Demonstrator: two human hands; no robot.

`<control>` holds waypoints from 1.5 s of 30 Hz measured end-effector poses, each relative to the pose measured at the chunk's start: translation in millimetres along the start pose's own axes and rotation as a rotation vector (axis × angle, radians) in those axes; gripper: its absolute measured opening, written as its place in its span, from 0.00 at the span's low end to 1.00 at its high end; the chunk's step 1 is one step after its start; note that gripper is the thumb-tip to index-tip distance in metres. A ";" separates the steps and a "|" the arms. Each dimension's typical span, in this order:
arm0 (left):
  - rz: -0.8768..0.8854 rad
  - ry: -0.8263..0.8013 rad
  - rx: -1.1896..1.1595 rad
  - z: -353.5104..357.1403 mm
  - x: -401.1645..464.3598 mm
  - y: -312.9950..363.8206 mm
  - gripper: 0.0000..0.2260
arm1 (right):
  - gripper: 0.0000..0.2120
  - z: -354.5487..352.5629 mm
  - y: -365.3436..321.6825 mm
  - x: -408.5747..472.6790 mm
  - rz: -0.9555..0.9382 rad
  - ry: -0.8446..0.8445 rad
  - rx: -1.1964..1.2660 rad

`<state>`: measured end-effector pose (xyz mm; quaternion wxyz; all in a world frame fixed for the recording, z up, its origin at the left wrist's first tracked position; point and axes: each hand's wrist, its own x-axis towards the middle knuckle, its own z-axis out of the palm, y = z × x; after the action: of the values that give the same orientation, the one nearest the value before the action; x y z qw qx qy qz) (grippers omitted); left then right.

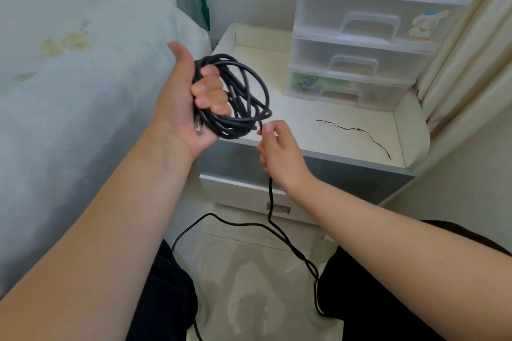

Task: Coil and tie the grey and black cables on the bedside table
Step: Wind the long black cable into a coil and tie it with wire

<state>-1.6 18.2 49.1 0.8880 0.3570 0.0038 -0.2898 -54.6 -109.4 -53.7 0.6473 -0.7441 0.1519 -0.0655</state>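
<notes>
My left hand grips a coil of black cable with several loops, held over the left edge of the white bedside table. A plug end shows in my left palm. My right hand pinches the free run of the same cable just below the coil. From there the loose cable hangs down past the table front and trails in loops over the tiled floor between my knees. A thin black tie wire lies on the table top to the right. No grey cable is visible.
A stack of clear plastic drawers stands at the back right of the table. A bed with a pale floral cover fills the left. A cream curtain hangs at the right. The table has a drawer below.
</notes>
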 end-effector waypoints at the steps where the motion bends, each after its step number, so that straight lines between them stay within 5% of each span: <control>1: 0.031 0.059 -0.051 -1.7 2.2 -0.5 0.26 | 0.11 5.4 1.7 -4.8 0.038 0.003 0.020; 7: 0.135 0.232 0.001 5.1 10.5 -21.0 0.25 | 0.12 7.8 -21.0 -18.7 0.641 -0.272 0.641; 12: 0.284 0.256 0.109 12.8 8.7 -22.0 0.24 | 0.14 -3.8 -32.4 -17.5 0.759 -0.391 0.826; 17: 0.489 0.345 0.178 8.3 11.0 -8.9 0.23 | 0.07 -6.0 -34.8 -35.5 0.630 -0.441 0.438; 22: 0.700 0.373 0.601 0.2 20.1 -10.3 0.30 | 0.04 -15.5 -44.6 -56.0 0.435 -0.395 0.163; 27: 0.806 0.242 1.039 -8.1 20.9 -28.9 0.24 | 0.07 -28.1 -64.5 -56.7 0.368 -0.388 0.226; 34: 0.903 0.098 1.499 -18.5 19.7 -36.1 0.34 | 0.06 -43.3 -78.2 -50.3 0.492 -0.562 0.401; 37: 0.807 0.084 1.736 -23.2 21.1 -33.9 0.37 | 0.08 -49.7 -79.9 -47.8 0.413 -0.591 0.295; 40: 0.710 0.034 1.888 -20.3 15.8 -36.2 0.29 | 0.11 -57.2 -82.4 -42.4 0.313 -0.509 0.220; 45: 0.295 -0.311 1.655 -10.1 3.0 -38.6 0.33 | 0.04 -74.3 -82.0 -24.7 -0.045 -0.266 -0.157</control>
<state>-17.1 0.8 16.5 0.3605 0.8436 -0.3774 -0.1265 -88.1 -162.3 40.8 0.6000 -0.7977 0.0526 0.0311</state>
